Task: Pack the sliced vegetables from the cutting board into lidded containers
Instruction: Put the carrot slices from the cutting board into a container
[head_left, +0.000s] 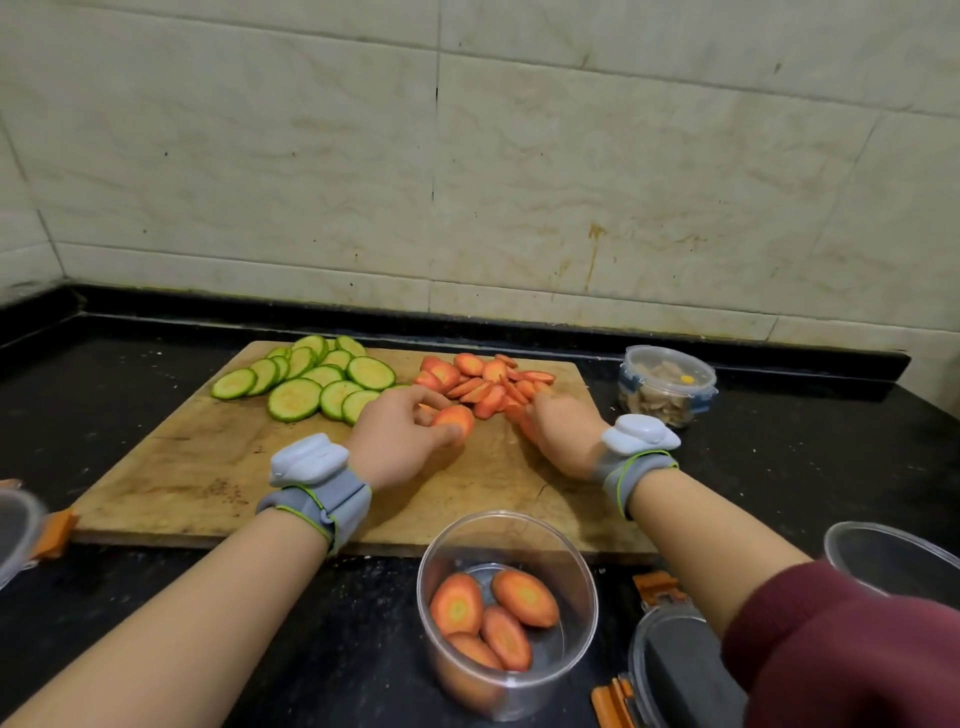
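The left hand (402, 431) pinches one carrot slice (454, 422) between thumb and fingertips, just clear of the board (208, 467); the right hand (558, 434) is curled over the near edge of the carrot pile (488, 384), and I cannot tell whether it holds any. The likeliest slip is the pinched slice: it looks wet and smooth, held only by its edges, and could drop onto the counter on the way back to the tub (506, 613), which stands below both wrists, off the board's near edge, with four slices already in it. A quick sweep by the right hand could also scatter pile slices off the board's far side. The tub is light and open-topped, so a forearm pulling back could tip it. Left of the pinch lie the courgette slices (306, 379), untouched. Right of the right hand stands a lidded tub (667, 387), already full; a loose lid (670, 670) and an empty tub (893, 561) lie by the right sleeve.
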